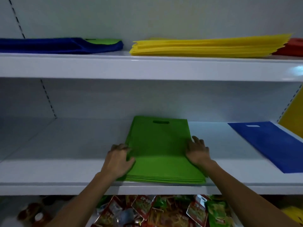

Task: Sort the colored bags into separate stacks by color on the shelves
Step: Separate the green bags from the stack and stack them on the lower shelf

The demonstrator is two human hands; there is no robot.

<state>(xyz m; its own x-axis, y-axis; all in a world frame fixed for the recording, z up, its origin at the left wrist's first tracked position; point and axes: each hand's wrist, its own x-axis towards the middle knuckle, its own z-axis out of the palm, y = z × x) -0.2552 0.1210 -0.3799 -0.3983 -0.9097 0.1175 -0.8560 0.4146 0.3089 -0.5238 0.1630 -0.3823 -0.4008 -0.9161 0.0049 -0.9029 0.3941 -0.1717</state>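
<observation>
Left hand (118, 159) grips green stack (160, 148) at 9 o'clock, fingers curled; right hand (197, 153) presses at 3, fingers spread. Best to square the edges evenly.

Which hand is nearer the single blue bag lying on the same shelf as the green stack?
Right. The right hand rests on the right edge of the green stack, the side facing the blue bag. The left hand grips the opposite, left edge.

Shelf (65, 153) with green stack (160, 151), blue bag (277, 145)
</observation>
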